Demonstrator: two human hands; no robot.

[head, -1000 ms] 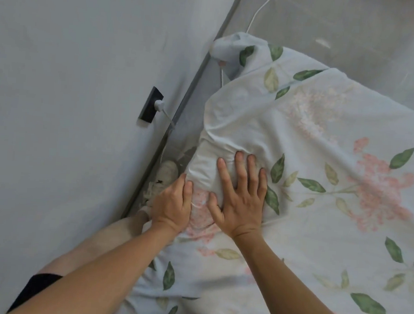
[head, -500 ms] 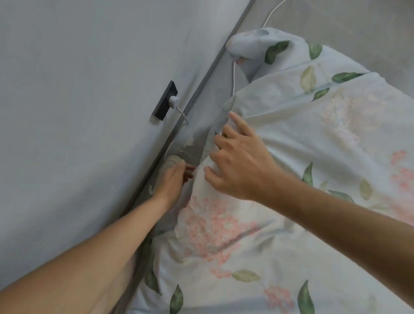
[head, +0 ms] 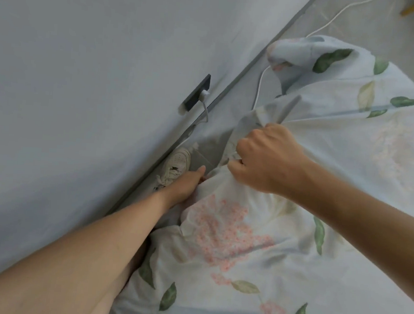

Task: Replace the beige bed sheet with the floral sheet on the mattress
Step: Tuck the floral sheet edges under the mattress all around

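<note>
Right hand, earlier loosely curled, now fists floral sheet at mattress edge. Left hand reaches lower beside sneaker, fingers apparently tucked under fabric; grip unclear.

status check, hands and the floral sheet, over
Right hand gripping floral sheet edge, bunched. Left hand low at sheet's side, fingers hidden. White shoe and charger cable in the wall gap.

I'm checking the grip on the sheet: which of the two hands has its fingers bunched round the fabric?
The right hand, gripping a gather of the floral sheet. The left hand reaches low beside the mattress edge, fingers fairly straight.
</note>
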